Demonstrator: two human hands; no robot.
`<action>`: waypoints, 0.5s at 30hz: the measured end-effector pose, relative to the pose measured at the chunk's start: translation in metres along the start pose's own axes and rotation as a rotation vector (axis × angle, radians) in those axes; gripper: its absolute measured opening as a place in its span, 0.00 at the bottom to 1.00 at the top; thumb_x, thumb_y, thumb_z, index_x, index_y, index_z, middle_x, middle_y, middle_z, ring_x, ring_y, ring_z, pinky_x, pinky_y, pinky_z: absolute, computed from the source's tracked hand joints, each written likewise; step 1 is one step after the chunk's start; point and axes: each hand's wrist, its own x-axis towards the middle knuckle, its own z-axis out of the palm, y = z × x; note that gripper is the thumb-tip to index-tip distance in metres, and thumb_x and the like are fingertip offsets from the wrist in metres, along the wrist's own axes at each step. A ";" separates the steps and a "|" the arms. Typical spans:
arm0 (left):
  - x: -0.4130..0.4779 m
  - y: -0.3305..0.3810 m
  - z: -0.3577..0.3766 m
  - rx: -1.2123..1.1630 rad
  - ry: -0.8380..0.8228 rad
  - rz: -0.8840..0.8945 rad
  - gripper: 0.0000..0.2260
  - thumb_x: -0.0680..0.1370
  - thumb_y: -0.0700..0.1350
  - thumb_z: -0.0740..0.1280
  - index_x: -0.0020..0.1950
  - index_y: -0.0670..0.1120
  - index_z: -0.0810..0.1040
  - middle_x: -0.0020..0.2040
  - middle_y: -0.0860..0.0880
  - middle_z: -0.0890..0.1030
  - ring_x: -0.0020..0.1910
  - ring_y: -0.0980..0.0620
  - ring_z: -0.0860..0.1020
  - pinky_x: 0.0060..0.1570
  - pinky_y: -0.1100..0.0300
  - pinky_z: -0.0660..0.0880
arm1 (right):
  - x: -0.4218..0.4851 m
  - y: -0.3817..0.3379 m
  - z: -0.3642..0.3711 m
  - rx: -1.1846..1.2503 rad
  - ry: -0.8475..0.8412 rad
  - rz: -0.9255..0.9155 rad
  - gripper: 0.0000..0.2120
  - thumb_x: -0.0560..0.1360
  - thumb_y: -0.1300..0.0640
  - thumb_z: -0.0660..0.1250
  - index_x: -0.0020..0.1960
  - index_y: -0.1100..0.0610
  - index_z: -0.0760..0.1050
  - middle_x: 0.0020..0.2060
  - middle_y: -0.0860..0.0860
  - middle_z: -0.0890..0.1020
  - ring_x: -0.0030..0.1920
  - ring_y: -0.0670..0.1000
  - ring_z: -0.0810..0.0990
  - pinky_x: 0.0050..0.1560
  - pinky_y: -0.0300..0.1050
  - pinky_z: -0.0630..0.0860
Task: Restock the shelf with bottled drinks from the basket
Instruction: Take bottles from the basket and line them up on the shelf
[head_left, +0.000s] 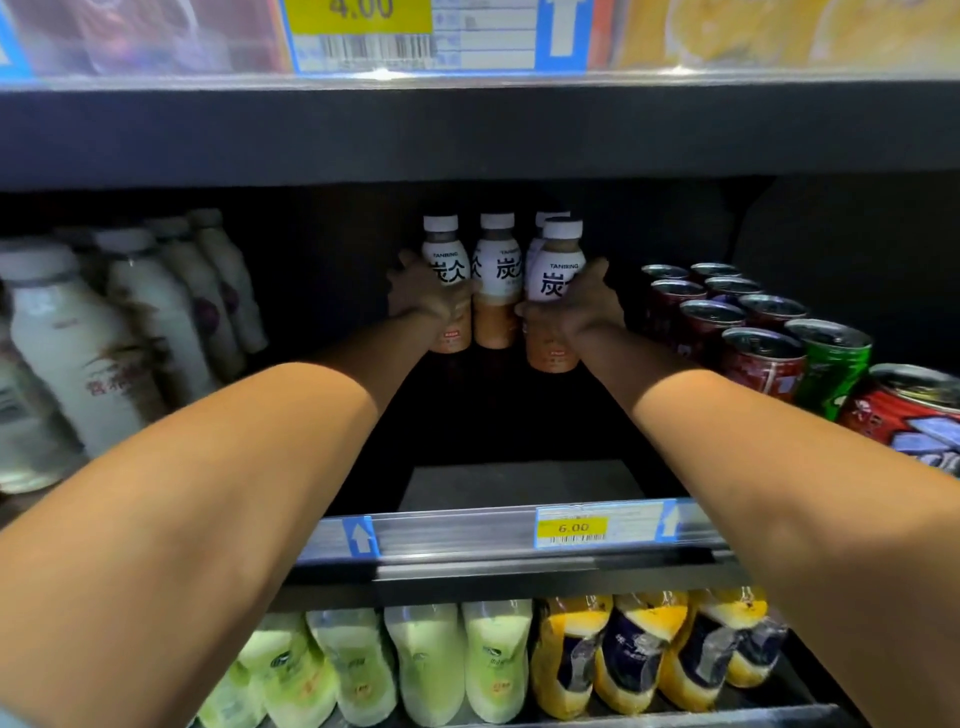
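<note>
Several small white-capped coffee bottles with white-and-brown labels stand deep in the dark middle shelf (519, 483). My left hand (423, 293) grips the leftmost bottle (444, 260) around its body. My right hand (584, 304) grips the front right bottle (556, 275), which sits a little nearer than the others. Between them stands another bottle (496, 280), and one more is partly hidden behind the right one. The basket is out of view.
White milk-drink bottles (78, 353) fill the shelf's left side. Red and green cans (763, 343) line the right side. A price rail with a 6.00 tag (571, 527) fronts the shelf. Pale green bottles (431, 660) and yellow ones (639, 649) lie on the shelf below.
</note>
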 end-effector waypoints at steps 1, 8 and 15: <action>0.002 -0.002 0.002 -0.007 -0.001 0.005 0.47 0.65 0.60 0.78 0.74 0.41 0.61 0.72 0.38 0.69 0.70 0.40 0.71 0.64 0.45 0.72 | 0.002 0.000 0.000 0.003 -0.008 0.003 0.35 0.68 0.49 0.79 0.64 0.56 0.60 0.60 0.55 0.78 0.59 0.59 0.79 0.51 0.50 0.75; 0.009 -0.010 0.006 -0.068 -0.013 0.031 0.41 0.66 0.59 0.78 0.70 0.43 0.64 0.69 0.40 0.73 0.68 0.40 0.72 0.63 0.46 0.73 | 0.008 0.005 0.000 0.067 -0.050 0.010 0.35 0.67 0.50 0.80 0.63 0.55 0.60 0.60 0.56 0.78 0.60 0.58 0.79 0.58 0.54 0.77; 0.010 -0.016 0.007 -0.148 -0.036 0.057 0.37 0.69 0.56 0.78 0.69 0.43 0.65 0.66 0.43 0.77 0.64 0.43 0.76 0.60 0.52 0.75 | 0.012 0.007 -0.004 0.076 -0.074 -0.011 0.36 0.68 0.51 0.79 0.66 0.55 0.61 0.60 0.54 0.77 0.60 0.56 0.78 0.50 0.46 0.73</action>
